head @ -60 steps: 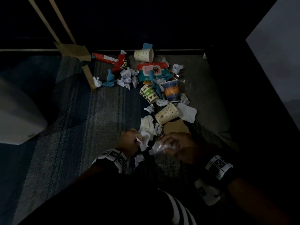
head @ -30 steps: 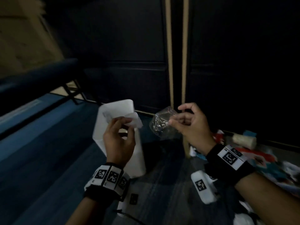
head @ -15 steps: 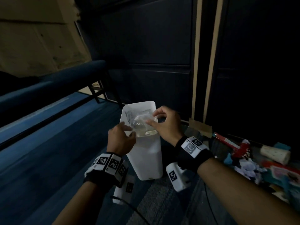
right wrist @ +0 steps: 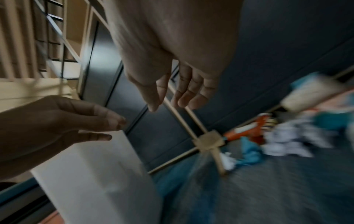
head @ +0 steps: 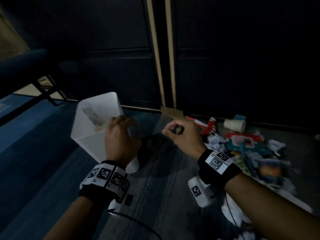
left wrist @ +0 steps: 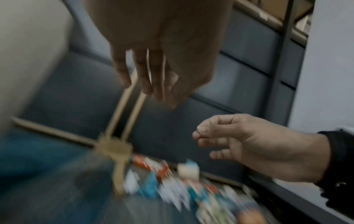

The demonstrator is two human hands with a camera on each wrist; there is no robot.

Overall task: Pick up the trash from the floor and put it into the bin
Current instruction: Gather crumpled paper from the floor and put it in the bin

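Both hands empty, fingers loosely curled: left hand [head: 121, 139] beside white bin [head: 90, 122], right hand [head: 183, 134] apart. Best to grab bulky paper cup [head: 234, 125] next from floor pile.

A dim office-like room: blue-grey striped carpet [head: 161, 179], dark panelled wall [head: 225, 58] at twelve o'clock, metal-framed shelving [right wrist: 53, 30].

trash pile [left wrist: 193, 195] pure motion smear in both wrist views; left hand [head: 121, 139] blocks bin [head: 90, 129] front corner
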